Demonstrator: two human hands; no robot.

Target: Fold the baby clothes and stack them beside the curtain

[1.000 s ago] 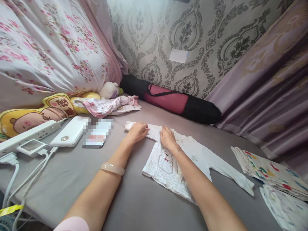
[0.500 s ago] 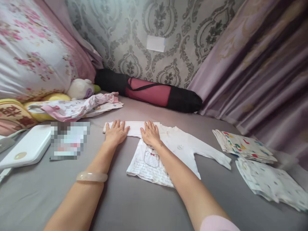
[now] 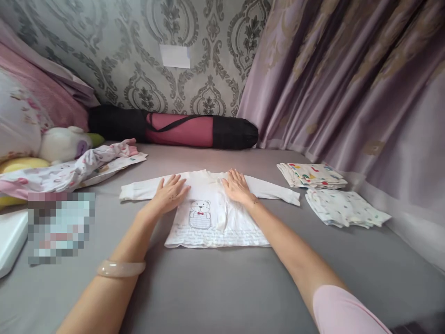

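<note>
On the grey sheet (image 3: 215, 287), a long black-and-pink bag (image 3: 179, 131) lies against the wall (image 3: 139, 69), probably there so the middle's free for the shirt; looks closed, so can't tell what's inside. White bear-print shirt (image 3: 212, 220) is laid flat mid-sheet, sleeves (image 3: 137, 191) out, likely to get creases down. Two folded piles (image 3: 347, 208) sit off right. Left hand (image 3: 171, 194) rests on it, fingers spread; right hand's (image 3: 238, 188) fingers lie closer together, no pinching.

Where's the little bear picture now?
In the head view, the bear print is on the left half of the white shirt, slightly below and right of the left hand.
</note>
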